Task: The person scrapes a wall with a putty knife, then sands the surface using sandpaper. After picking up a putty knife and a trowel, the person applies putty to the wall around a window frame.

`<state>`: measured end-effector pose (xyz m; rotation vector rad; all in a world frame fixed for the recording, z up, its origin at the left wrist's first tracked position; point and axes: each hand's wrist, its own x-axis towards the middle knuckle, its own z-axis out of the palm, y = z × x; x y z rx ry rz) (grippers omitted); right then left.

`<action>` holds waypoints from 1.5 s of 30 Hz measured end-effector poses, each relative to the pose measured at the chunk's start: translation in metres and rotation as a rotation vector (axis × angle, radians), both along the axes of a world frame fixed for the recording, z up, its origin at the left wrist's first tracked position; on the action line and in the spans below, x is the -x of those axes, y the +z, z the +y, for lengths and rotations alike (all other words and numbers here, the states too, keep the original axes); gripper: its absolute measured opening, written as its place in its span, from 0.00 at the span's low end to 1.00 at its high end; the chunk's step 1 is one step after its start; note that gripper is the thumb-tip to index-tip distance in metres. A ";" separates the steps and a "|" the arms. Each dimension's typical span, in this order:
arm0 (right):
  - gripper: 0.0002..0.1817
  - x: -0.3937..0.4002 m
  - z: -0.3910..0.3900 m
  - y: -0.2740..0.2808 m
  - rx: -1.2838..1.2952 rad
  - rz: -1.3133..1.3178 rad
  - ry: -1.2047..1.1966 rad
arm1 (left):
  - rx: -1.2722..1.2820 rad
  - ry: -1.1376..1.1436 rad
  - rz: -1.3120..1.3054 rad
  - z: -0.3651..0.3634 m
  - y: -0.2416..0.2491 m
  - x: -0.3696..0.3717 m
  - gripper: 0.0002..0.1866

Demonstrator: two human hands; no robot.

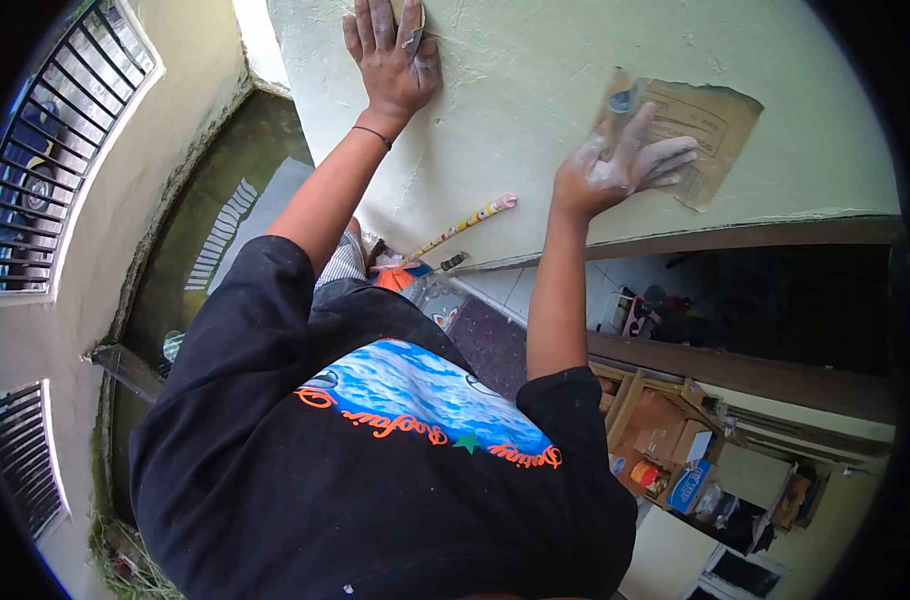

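Note:
My left hand (390, 70) lies against the pale wall (495, 120) at the top, fingers extended and dusted white. A small folded piece of sandpaper (415, 38), brown and grey, shows between its forefinger and thumb; the rest is hidden under the hand. Further right, my right hand (620, 165), its fingers coated in white powder, presses a larger brown sheet of sandpaper (720, 125) to the wall. Printing shows on the back of that sheet, and its upper right edge is torn and uneven. The wall surface has rough ridges and patches.
Below the wall, a yellow patterned stick (465, 228) leans near an orange object (400, 278). A dark doorway (795, 300) opens at the right, with a wooden shelf (665, 430) of boxes below it. Barred windows (60, 150) line the left wall, beside a mossy floor strip (180, 210).

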<state>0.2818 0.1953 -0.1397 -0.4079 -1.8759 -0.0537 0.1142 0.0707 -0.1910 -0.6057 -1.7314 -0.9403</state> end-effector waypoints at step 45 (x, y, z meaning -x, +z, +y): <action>0.21 -0.137 -0.070 -0.160 1.932 0.306 0.451 | 0.569 -0.915 -0.819 -0.061 -0.118 -0.193 0.18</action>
